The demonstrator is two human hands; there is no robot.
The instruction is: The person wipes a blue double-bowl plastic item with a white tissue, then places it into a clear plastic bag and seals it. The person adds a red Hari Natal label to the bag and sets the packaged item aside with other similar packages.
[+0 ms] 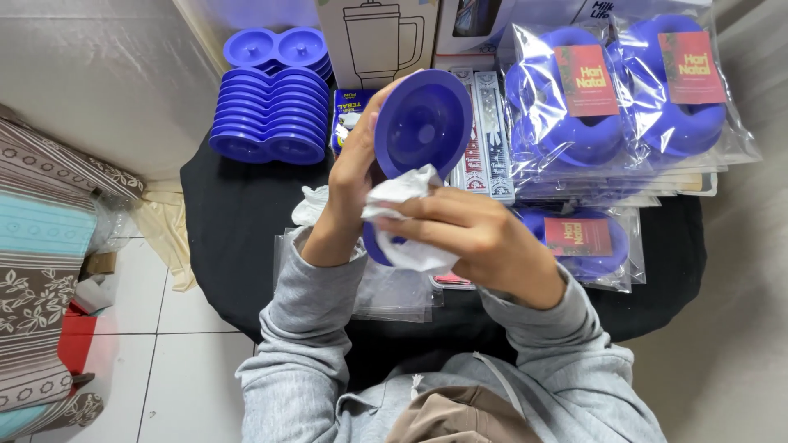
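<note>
Both grey-sleeved forearms rise together from below; the left hand [351,176] stands upright, fingers curled in a grip, while the right hand [484,242] lies across, fingers pinched closed

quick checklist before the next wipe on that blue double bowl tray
1. Left hand grips the blue tray at its edge: ok.
2. Right hand has the white cloth pressed to the tray: ok.
3. Upper bowl faces the camera: ok.
4. Lower bowl clean: cannot tell, hidden by hand and cloth.
5. Clear bags lie within reach on the black table: ok.
6. Stack of blue trays stands apart from the packed ones: ok.
</note>
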